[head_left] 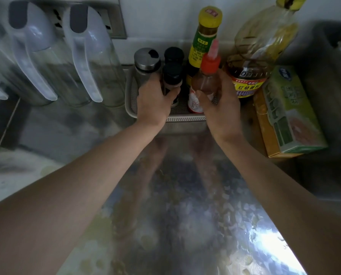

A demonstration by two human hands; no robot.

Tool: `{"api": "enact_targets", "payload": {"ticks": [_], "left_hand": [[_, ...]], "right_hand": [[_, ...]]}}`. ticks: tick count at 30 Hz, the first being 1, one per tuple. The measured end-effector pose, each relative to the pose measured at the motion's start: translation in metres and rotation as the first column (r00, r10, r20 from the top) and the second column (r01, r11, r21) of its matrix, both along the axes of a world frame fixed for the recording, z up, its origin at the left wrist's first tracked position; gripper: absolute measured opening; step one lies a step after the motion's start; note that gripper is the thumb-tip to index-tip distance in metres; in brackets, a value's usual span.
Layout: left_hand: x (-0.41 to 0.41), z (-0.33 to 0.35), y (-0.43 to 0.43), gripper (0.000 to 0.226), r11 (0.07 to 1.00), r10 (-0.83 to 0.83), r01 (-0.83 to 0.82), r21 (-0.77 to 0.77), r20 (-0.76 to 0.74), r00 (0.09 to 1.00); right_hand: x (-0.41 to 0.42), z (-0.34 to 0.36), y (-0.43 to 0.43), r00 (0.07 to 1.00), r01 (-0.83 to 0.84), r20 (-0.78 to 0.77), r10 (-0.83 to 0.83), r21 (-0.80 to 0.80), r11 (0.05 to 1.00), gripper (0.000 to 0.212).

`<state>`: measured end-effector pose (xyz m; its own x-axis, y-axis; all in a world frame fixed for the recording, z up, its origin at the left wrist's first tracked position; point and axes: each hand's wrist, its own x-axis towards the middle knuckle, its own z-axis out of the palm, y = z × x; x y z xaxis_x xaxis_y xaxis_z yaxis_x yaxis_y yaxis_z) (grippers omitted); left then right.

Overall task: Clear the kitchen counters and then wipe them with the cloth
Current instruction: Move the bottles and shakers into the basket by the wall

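A pale perforated tray (185,118) stands at the back of the foil-covered counter (185,195). In it stand a steel-capped shaker (145,62), two black-capped spice jars (172,76), a yellow-capped sauce bottle (204,38) and a red-capped squeeze bottle (205,80). My left hand (155,102) grips the front black-capped jar, its fingers also against the shaker. My right hand (222,108) is wrapped around the red-capped squeeze bottle, which stands upright at the tray's right end. No cloth is in view.
A large oil bottle (264,36) and a soy sauce bottle (247,80) stand right of the tray. A green box (290,112) lies on an orange box at the right. Clear containers with scoops (82,56) line the left, below a wall socket (114,18).
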<state>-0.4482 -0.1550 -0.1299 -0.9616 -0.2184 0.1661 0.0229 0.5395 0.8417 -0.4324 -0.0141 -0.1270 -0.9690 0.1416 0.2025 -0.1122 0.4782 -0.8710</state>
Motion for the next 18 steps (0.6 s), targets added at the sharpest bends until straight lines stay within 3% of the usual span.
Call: {"api": "enact_targets", "payload": {"ticks": [5,9,18], "left_hand": [[0.008,0.000,-0.002,0.036,0.996,0.042,-0.043,-0.078,-0.012,0.999],[0.004,0.003,0.003,0.029,0.999,0.045,-0.045,-0.027,-0.003,0.999],[0.001,-0.004,0.008,0.024,0.988,0.059,-0.065,-0.138,-0.044,0.997]], "right_hand": [[-0.001,0.001,0.002,0.999,0.042,0.007,-0.043,0.088,0.995,0.076],[-0.004,0.000,0.002,1.000,0.029,0.000,-0.030,0.163,0.986,0.055],[0.001,0.001,0.000,0.999,0.046,0.003,-0.047,0.116,0.992,0.051]]}}
